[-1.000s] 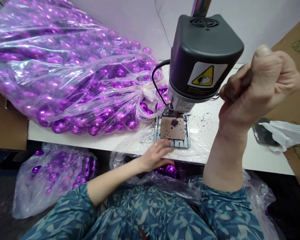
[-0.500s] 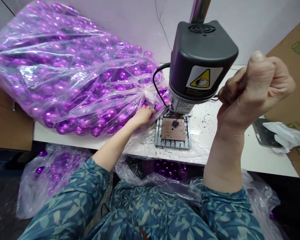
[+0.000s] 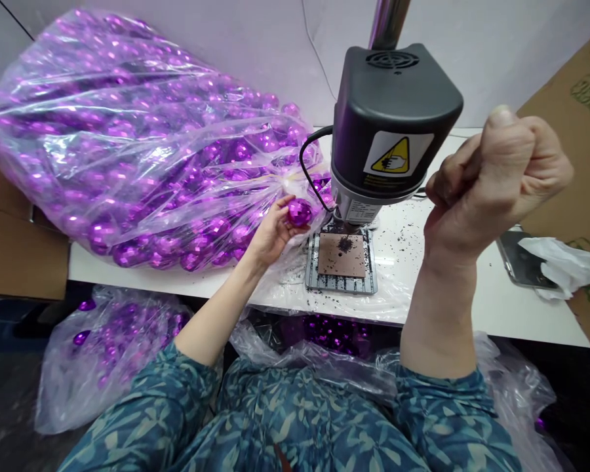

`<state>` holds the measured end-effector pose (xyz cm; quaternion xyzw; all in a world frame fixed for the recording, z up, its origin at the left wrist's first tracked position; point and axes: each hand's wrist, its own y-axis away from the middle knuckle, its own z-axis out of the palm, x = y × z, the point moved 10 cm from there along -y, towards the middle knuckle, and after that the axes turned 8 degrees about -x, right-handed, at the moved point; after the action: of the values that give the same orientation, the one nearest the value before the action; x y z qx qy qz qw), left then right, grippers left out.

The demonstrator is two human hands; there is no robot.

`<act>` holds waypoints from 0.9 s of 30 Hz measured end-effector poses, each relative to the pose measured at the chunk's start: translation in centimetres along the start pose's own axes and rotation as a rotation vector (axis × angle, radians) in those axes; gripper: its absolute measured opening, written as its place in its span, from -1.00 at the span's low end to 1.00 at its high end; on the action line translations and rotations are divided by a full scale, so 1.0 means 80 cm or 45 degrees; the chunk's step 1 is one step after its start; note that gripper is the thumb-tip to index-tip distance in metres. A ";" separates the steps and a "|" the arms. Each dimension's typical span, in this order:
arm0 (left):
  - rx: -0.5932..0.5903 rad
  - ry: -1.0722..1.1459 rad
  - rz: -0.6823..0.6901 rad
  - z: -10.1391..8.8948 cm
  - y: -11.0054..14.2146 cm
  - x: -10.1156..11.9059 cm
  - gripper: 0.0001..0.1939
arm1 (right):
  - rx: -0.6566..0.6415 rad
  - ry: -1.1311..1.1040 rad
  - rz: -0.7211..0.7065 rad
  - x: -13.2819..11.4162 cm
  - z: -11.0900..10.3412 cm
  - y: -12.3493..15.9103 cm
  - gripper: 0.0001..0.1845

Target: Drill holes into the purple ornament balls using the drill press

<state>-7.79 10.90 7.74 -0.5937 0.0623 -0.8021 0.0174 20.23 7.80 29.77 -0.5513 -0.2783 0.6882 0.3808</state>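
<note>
My left hand (image 3: 274, 229) holds a shiny purple faceted ball (image 3: 299, 212) between thumb and fingers, in front of the gathered neck of a big clear bag (image 3: 142, 157) full of such balls. Right of the ball stands a small bench drill press (image 3: 396, 118) with a dark housing and a warning label. Under its head, a brown square plate (image 3: 341, 255) with a small hole and dark shavings lies on the slotted metal base (image 3: 319, 282). My right hand (image 3: 496, 177) is closed in a fist beside the housing; whatever it grips is hidden.
Dark shavings are scattered over the white table (image 3: 511, 314). A phone (image 3: 518, 262) and crumpled tissue (image 3: 565, 262) lie at right, by a cardboard box (image 3: 570, 124). Another clear bag with purple pieces (image 3: 108, 354) hangs below the table edge at left. A black cable (image 3: 302, 160) loops beside the drill.
My left hand has come away from the bag's neck and turned, now showing the purple ball in its fingers. My right fist has stayed almost in place.
</note>
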 end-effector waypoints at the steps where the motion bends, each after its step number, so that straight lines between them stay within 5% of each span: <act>1: -0.062 0.088 -0.073 0.014 0.006 -0.009 -0.55 | 0.006 -0.001 0.001 0.000 0.000 0.000 -0.50; 7: -0.250 0.093 -0.204 0.062 0.031 -0.056 -0.40 | 0.006 0.009 -0.014 0.004 -0.003 0.002 -0.46; 27: -0.323 -0.617 0.075 0.085 0.014 -0.087 -0.37 | -0.017 0.048 -0.065 0.000 0.000 0.007 -0.44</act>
<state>0.72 9.97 2.92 -0.7638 0.1736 -0.6214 -0.0192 20.08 7.49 29.36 -0.5594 -0.2897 0.6659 0.3996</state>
